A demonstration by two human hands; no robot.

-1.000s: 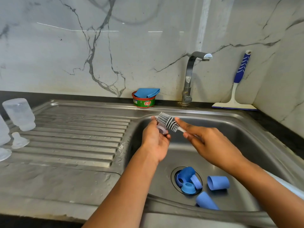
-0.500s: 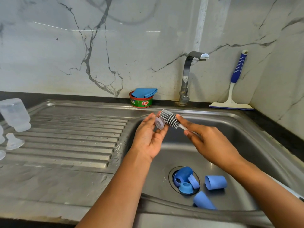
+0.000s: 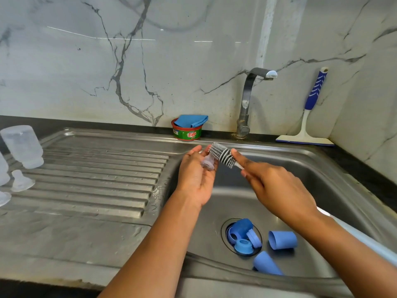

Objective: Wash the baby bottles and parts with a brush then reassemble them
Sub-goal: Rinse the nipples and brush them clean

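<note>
Tap [image 3: 247, 100]: stood by the wall, spout turned right.
Soap tub [image 3: 187, 133]: green and red, on the dark worktop [image 3: 107, 124], left of the tap.
Cloth [image 3: 193, 121]: blue, folded, lay on the tub.
Squeegee [image 3: 309, 117]: blue and white, leaned in the right corner.

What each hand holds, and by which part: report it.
Left hand holds a small clear part in its fingers; right hand grips the brush by its handle.
</note>
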